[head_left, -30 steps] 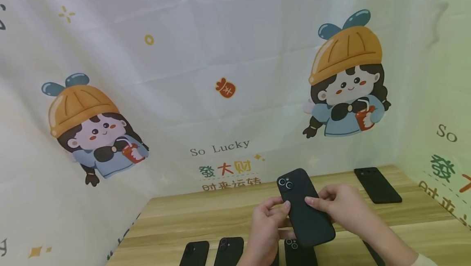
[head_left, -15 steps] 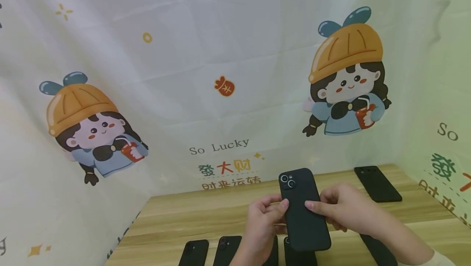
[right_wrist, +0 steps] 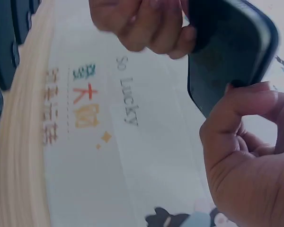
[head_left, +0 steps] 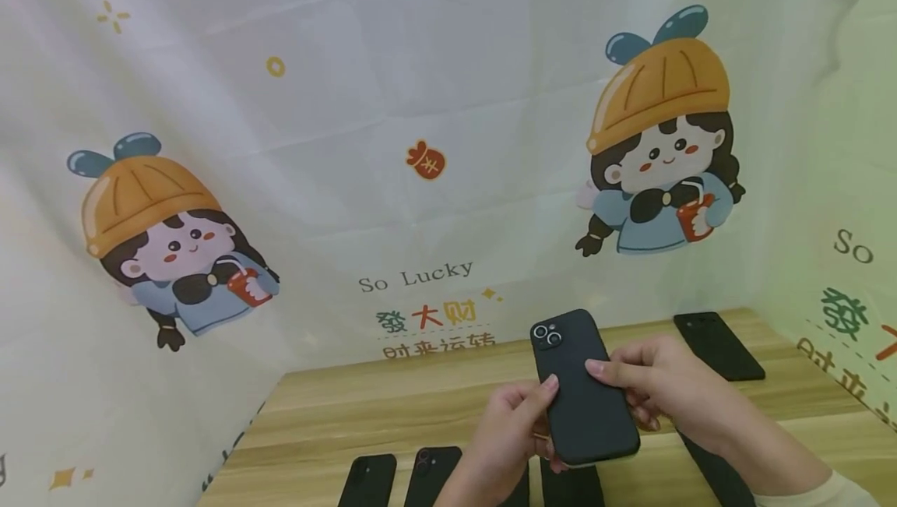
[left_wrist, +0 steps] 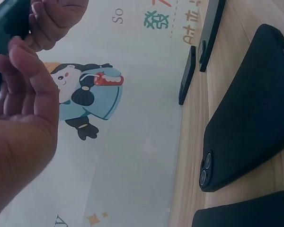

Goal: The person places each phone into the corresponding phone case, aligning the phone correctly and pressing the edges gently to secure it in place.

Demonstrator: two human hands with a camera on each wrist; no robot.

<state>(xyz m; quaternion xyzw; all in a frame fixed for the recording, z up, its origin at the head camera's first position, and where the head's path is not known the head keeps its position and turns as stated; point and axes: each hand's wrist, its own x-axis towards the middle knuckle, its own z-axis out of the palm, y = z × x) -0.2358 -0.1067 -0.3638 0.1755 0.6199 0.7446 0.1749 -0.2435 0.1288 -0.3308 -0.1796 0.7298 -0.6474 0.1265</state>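
Note:
Both hands hold a black phone (head_left: 589,421) above the table, its back with two ringed lenses turned toward the head camera. My left hand (head_left: 504,429) grips its left long edge, thumb on the back and fingers beneath. On the opposite edge, my right hand (head_left: 673,382) pinches it with the thumb on the back and curled fingers behind. From below, the left wrist view shows the phone's dark other face (left_wrist: 9,28) beside the left fingers (left_wrist: 33,66). In the right wrist view the bent right thumb (right_wrist: 246,101) meets its edge.
A wooden table (head_left: 336,406) carries several more black phones: a row at the front, including one phone (head_left: 367,480) at left, one (head_left: 715,468) partly under the right forearm, and one (head_left: 718,343) at back right. Printed cloth (head_left: 490,203) encloses the table behind and at the sides.
The held phone first straightened and dipped a little, then rose and tilted again, its lower end swinging right. Both hands kept hold of it, and the right thumb now lies slightly higher.

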